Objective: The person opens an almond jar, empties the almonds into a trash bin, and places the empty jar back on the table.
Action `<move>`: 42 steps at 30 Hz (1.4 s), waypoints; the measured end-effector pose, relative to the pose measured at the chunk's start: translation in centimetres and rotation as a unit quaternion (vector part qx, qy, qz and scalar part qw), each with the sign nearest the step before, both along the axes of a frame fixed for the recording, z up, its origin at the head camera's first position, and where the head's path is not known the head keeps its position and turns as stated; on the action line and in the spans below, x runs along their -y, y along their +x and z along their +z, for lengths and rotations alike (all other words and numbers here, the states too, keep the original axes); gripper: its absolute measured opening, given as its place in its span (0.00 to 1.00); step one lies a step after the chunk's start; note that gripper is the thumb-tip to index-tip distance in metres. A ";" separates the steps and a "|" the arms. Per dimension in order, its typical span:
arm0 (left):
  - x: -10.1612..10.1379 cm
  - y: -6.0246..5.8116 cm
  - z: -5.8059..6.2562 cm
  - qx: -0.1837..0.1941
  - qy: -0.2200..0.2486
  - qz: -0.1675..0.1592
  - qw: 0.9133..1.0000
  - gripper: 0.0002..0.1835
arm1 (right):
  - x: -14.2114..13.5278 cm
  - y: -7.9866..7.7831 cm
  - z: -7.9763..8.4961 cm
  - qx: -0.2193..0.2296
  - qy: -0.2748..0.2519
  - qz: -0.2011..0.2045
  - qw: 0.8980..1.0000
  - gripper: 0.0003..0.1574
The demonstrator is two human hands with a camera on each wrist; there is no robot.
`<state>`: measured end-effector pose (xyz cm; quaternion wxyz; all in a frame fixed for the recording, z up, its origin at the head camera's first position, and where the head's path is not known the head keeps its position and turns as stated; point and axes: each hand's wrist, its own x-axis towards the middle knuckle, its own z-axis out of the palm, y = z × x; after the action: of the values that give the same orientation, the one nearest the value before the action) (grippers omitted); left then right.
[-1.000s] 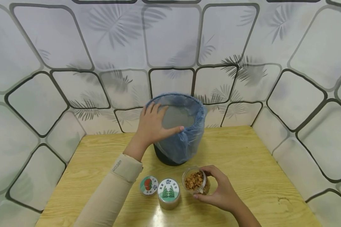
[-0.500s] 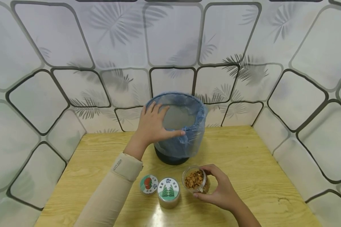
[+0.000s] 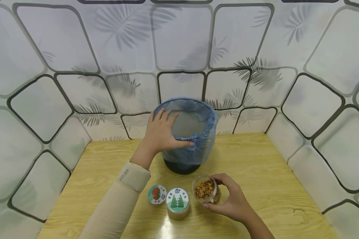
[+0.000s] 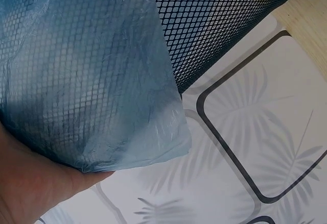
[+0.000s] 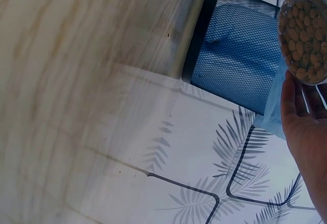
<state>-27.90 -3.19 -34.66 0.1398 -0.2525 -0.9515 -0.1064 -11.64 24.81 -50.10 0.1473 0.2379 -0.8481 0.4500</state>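
My left hand [image 3: 160,134] spreads over the left side of a bin lined with a blue plastic bag [image 3: 204,146]. Its fingers extend along the rim, and the thumb lies across the front of the bag. In the left wrist view, thin bag plastic [image 4: 117,106] overhangs the bin's dark mesh wall [image 4: 204,25]. My right hand [image 3: 231,200] grips a clear jar of nuts [image 3: 205,190] from the right, in front of the bin. Almonds [image 5: 305,38] show through the jar in the right wrist view; no lid is on its mouth.
A capped jar [image 3: 177,203] with a green-and-white top stands left of the jar of nuts. Beside it, a round lid [image 3: 157,195] with a red picture lies on the wooden table [image 3: 251,159]. Patterned cloth [image 3: 182,49] walls the table's back and sides.
The bin has shifted slightly under my left hand; more of its dark base shows. The front bag edge sits higher and the thumb slightly lower. My right hand stays put with the jar.
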 end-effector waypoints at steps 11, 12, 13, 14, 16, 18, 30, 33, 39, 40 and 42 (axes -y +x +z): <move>0.0 0.2 -0.1 0.012 0.008 0.001 1.000 0.70 | 0.0 0.1 0.0 0.001 0.004 -0.005 1.000 0.53; 0.0 0.2 -0.1 0.013 0.011 0.000 1.000 0.69 | 0.0 0.1 0.0 0.001 0.005 -0.005 1.000 0.53; 0.0 0.2 -0.1 0.013 0.015 -0.001 1.000 0.69 | 0.0 0.1 0.0 0.001 0.005 -0.006 1.000 0.53; 0.0 0.2 -0.2 0.014 0.019 -0.002 1.000 0.68 | 0.0 0.1 0.0 0.002 0.005 -0.006 1.000 0.52; 0.0 0.2 -0.2 0.017 0.026 -0.002 1.000 0.65 | 0.1 0.1 0.0 0.004 0.005 -0.006 1.000 0.52; 0.0 0.2 -0.2 0.019 0.031 0.000 0.999 0.63 | 0.1 0.1 -0.1 0.006 0.006 -0.008 1.000 0.53; -0.1 0.2 -0.3 0.013 0.030 0.004 0.999 0.63 | 0.1 0.0 -0.1 0.000 0.004 -0.012 1.000 0.53; -0.1 0.2 -0.3 0.012 0.030 0.005 0.999 0.64 | 0.1 0.0 -0.1 0.001 0.005 -0.014 1.000 0.52; -0.1 0.2 -0.2 0.011 0.031 0.006 0.999 0.63 | 0.1 0.0 0.0 0.004 0.001 -0.021 1.000 0.52; -0.1 0.2 -0.2 0.011 0.031 0.006 0.999 0.63 | 0.1 0.0 0.1 0.004 -0.001 -0.021 1.000 0.52; -0.1 0.2 -0.1 0.012 0.028 0.008 1.000 0.63 | 0.1 0.0 0.1 0.004 -0.002 -0.022 1.000 0.52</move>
<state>-27.69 -3.06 -34.81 0.1361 -0.2396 -0.9518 -0.1350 -11.69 24.74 -49.95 0.1540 0.2170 -0.8527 0.4495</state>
